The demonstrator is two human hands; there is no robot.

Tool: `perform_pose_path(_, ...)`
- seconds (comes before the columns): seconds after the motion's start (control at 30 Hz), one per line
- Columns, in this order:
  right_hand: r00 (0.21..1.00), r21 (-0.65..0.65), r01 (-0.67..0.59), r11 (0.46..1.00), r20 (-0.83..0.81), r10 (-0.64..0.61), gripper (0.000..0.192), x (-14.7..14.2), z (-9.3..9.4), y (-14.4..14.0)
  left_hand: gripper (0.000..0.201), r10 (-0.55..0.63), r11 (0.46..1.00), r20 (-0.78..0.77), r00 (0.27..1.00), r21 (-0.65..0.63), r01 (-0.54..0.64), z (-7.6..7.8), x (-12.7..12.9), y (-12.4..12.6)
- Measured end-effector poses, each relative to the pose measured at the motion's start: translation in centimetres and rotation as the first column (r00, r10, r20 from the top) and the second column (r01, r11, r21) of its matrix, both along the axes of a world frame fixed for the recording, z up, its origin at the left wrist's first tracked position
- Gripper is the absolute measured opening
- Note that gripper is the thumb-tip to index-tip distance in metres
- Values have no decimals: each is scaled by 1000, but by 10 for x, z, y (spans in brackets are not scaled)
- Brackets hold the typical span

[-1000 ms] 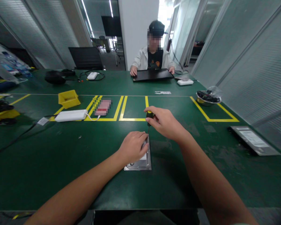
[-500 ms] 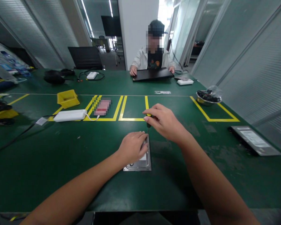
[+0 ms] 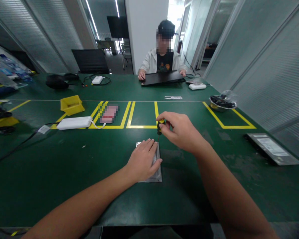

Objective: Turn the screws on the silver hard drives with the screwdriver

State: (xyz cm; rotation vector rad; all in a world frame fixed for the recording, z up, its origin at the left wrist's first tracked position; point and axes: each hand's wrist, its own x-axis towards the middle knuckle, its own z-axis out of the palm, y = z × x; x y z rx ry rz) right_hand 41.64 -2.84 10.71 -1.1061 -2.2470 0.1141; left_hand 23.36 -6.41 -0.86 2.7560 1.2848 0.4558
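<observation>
Covering part of 1 hard drive (image 3: 158, 175) lying on desk (image 3: 89, 162): left hand (image 3: 143, 161), palm down, grip unclosed | right hand (image 3: 178, 129), grip closing round 1 screwdriver (image 3: 160, 127), pointing down at drive's far-right corner | 1 labelled metal unit (image 3: 274, 146) resting at right | 2 yellow bins (image 3: 72, 108) sitting at left

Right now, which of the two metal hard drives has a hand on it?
The central drive, under the left hand; the other drive lies untouched, far right.
</observation>
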Motion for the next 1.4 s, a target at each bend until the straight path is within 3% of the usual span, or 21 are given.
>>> perform_pose_path(0.37, 998, 8, -45, 999, -33, 45, 7, -2, 2, 0, 63, 1, 1000, 18, 1000, -13, -1, 1, 1, 0)
perform_pose_path(0.5, 999, -2, -15, 1000, -40, 15, 12, 1, 2, -2, 63, -3, 1000, 33, 999, -15, 3, 0, 1, 0)
perform_pose_path(1.17, 998, 52, 58, 997, -26, -56, 5, -2, 1, 0, 62, -6, 1000, 57, 998, -24, 7, -3, -4, 4)
perform_pose_path(1.4, 1000, 62, 27, 998, -15, -27, 14, 0, 4, -1, 60, -1, 1000, 52, 999, -16, 2, -2, -5, 4)
